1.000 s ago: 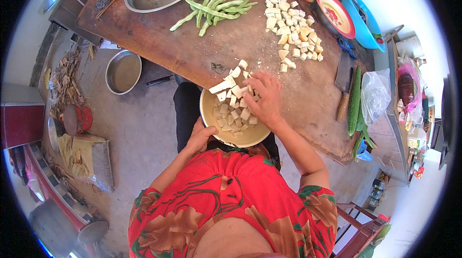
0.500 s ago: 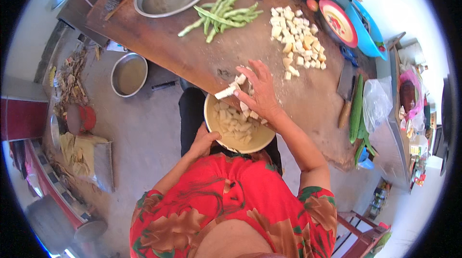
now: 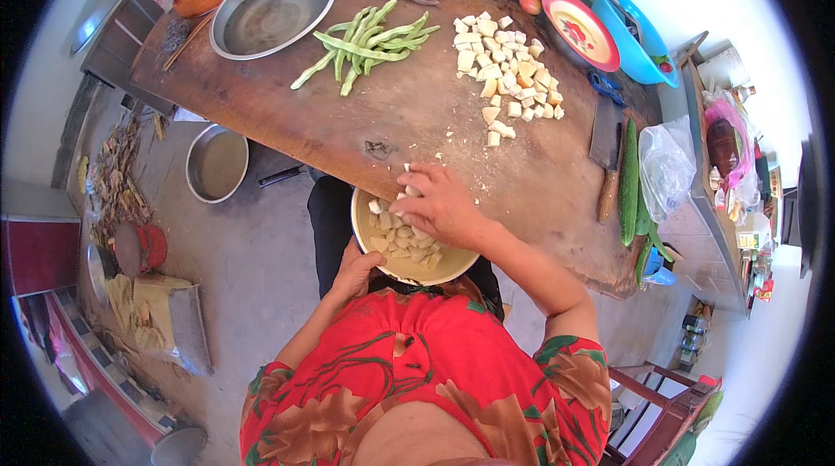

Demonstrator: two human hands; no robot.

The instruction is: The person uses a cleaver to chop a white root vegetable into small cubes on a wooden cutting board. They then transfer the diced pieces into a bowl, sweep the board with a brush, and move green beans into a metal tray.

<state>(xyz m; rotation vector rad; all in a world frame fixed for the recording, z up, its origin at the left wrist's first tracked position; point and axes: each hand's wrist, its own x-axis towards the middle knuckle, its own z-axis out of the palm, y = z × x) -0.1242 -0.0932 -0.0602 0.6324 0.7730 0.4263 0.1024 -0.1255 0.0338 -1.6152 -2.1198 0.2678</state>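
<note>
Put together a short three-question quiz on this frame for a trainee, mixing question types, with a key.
1. True or false: the left hand holds the bowl at its rim.

2. On the table, what lies just left of the pile of pale cubes?
a) a blue basin
b) green beans
c) a wooden chair

3. Fill in the blank: between the cleaver and the clear plastic bag lies a long green ____.

Key: 1 true; 2 b; 3 cucumber.
</note>
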